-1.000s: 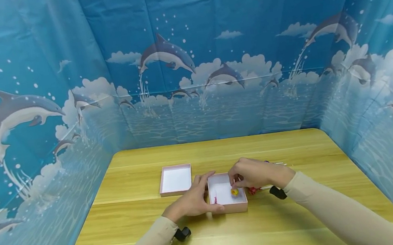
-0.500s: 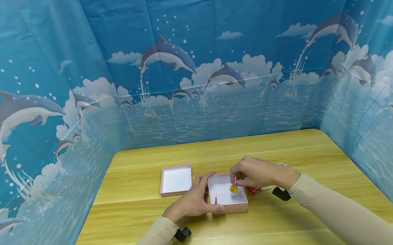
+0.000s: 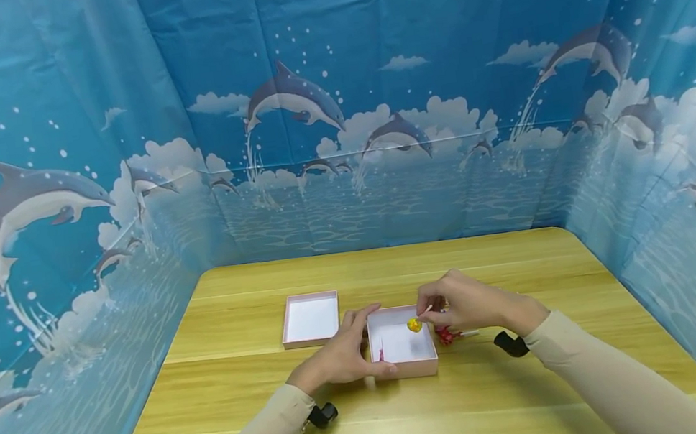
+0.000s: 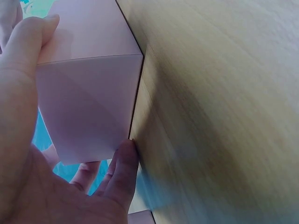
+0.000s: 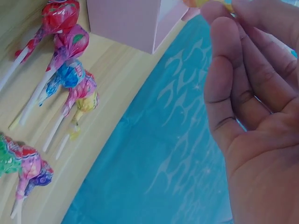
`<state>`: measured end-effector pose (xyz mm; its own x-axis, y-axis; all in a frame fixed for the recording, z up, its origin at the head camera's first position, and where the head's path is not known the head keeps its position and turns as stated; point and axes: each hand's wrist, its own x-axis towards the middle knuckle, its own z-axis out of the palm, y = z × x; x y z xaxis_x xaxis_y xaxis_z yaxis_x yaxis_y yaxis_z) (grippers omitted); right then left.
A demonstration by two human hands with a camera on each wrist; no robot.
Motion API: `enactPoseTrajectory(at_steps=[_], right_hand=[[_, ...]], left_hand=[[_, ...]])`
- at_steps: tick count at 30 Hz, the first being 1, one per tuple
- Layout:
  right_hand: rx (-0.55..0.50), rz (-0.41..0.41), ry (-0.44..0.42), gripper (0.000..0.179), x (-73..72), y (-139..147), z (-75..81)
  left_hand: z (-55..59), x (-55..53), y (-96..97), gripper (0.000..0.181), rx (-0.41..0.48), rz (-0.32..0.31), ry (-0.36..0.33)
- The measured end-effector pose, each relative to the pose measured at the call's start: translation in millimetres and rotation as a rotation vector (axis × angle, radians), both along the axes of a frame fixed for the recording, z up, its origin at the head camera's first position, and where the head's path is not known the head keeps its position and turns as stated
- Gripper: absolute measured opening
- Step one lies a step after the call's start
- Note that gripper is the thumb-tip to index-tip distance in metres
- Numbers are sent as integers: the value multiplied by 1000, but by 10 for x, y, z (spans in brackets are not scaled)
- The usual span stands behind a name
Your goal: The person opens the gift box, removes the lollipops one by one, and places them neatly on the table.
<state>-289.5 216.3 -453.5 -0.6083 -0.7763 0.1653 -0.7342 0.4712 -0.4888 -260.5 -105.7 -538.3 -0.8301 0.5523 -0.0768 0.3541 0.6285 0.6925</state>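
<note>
A pink box (image 3: 409, 370) with a white inside stands uncovered on the wooden table. My left hand (image 3: 342, 355) holds it at the left side, thumb on the front wall and fingers around the far side; the left wrist view shows the fingertips low on the box wall (image 4: 88, 107). My right hand (image 3: 459, 303) pinches a yellow lollipop (image 3: 415, 324) near its wrapped head, over the box, with the white stick tilted up to the right. Inside the box's front left corner lies a small pink item (image 3: 381, 354). In the right wrist view only a sliver of the yellow lollipop shows.
The shallow pink lid (image 3: 310, 319) lies white side up, left of and behind the box. Right of the box lie several wrapped lollipops, among them a red one (image 5: 60, 16), a blue one (image 5: 70, 73) and a green one (image 5: 9, 158). A dolphin-print curtain (image 3: 346, 203) hangs behind the table.
My right hand has moved up and to the right, raising the yellow lollipop from low in the box and tilting its stick. The left hand and the box stay where they were.
</note>
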Motion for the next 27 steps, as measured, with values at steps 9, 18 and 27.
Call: enactPoseTrajectory(at_steps=[9, 18, 27], right_hand=[[-55, -59, -16, 12, 22, 209, -25], [-99, -134, -26, 11, 70, 419, -67], [-142, -198, -15, 14, 136, 666, -153]], left_hand=[[-1, 2, 3, 124, 3, -3, -9], [14, -3, 0, 125, 15, 1, -10], [-17, 1, -4, 125, 22, -1, -22]])
